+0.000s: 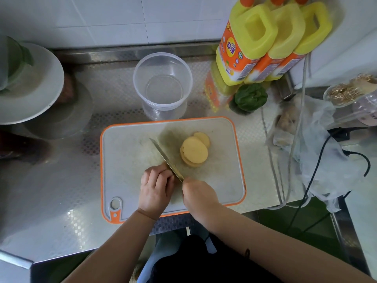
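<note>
A white cutting board (130,160) with an orange rim lies on the steel counter. Round yellow potato slices (194,152) lie stacked and fanned on its right half. My right hand (199,194) grips the handle of a knife (166,159); its blade runs up and left across the board, edge down. My left hand (156,185) sits just left of the blade with its fingers curled over a small piece of potato, most of which is hidden under the fingers.
A clear plastic tub (163,80) stands behind the board. Yellow-and-orange bottles (263,41) and a green pepper (251,97) are at the back right. A grey plate (40,94) is on the left. A plastic bag (318,152) and cables (314,176) lie right.
</note>
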Motion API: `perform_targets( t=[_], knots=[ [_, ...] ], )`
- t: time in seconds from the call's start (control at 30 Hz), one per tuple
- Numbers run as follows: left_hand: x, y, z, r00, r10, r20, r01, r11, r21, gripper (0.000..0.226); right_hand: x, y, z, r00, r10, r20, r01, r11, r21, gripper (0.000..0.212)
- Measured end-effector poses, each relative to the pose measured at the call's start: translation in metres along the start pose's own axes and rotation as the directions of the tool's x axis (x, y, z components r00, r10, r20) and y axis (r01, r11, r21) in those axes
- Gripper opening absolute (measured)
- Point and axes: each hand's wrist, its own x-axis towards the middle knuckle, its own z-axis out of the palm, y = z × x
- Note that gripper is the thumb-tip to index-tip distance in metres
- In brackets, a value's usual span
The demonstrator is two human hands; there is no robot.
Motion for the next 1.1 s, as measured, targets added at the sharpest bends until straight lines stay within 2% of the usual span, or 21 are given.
perform_targets(
  t=[0.13,0.23,0.3,0.37,0.4,0.47,0.5,0.57,0.63,0.73,0.87,1.0,1.1],
  knots=[
    [-0.002,0.0,0.001,1.0,0.014,-0.01,-0.014,1.0,0.019,0.009,0.005,0.003,0.003,1.0,0.019,0.0,-0.019,1.0,0.017,0.019],
    [-0.004,0.002,0.002,1.0,0.013,-0.007,-0.012,0.997,0.077,0.022,0.005,0.006,0.005,1.0,0.022,-0.006,-0.022,1.0,-0.008,0.023],
    [-0.004,0.001,0.0,1.0,0.016,0.017,-0.018,0.994,0.11,0.027,0.007,0.006,0.004,1.0,0.0,0.026,0.001,0.999,-0.045,0.033],
    [-0.003,-0.001,-0.001,0.999,0.02,0.035,-0.024,0.993,0.113,0.029,0.007,0.007,-0.003,0.996,-0.016,0.09,0.02,0.999,-0.044,0.033],
    [-0.002,-0.001,-0.001,0.999,0.018,0.035,-0.022,0.994,0.111,0.03,0.006,0.01,-0.009,0.991,-0.015,0.131,0.014,1.0,0.006,0.033],
    [-0.001,0.0,0.0,1.0,0.01,0.025,-0.013,0.994,0.109,0.029,0.004,0.021,-0.021,0.972,0.023,0.233,-0.073,0.975,0.208,0.047],
    [-0.001,0.001,0.0,1.0,0.01,0.021,-0.012,0.994,0.11,0.028,0.003,0.027,-0.027,0.971,0.045,0.234,-0.117,0.947,0.3,0.051],
    [-0.001,0.001,0.001,1.0,0.014,0.014,-0.015,0.993,0.113,0.028,0.005,0.038,-0.035,0.991,0.076,0.106,-0.109,0.929,0.354,0.046],
    [-0.001,0.0,0.0,1.0,0.018,0.005,-0.019,0.993,0.115,0.028,0.011,0.04,-0.033,0.999,0.022,-0.028,-0.013,0.958,0.286,0.04],
    [-0.002,0.001,0.001,1.0,0.023,0.006,-0.024,0.993,0.118,0.029,0.017,0.033,-0.028,0.997,-0.033,-0.067,0.05,0.959,0.281,0.043],
    [-0.001,0.001,0.0,0.999,0.034,0.005,-0.034,0.992,0.119,0.032,0.022,0.039,-0.025,0.981,-0.018,-0.193,0.067,0.966,0.251,0.03],
    [-0.002,0.002,0.001,1.0,0.022,0.002,-0.022,0.993,0.12,0.032,0.027,0.04,-0.028,0.969,0.049,-0.242,0.013,0.968,0.25,0.023],
    [-0.002,0.003,0.0,1.0,0.018,0.002,-0.018,0.993,0.12,0.032,0.031,0.048,-0.045,0.954,0.187,-0.233,-0.088,0.92,0.382,0.017]
  ],
)
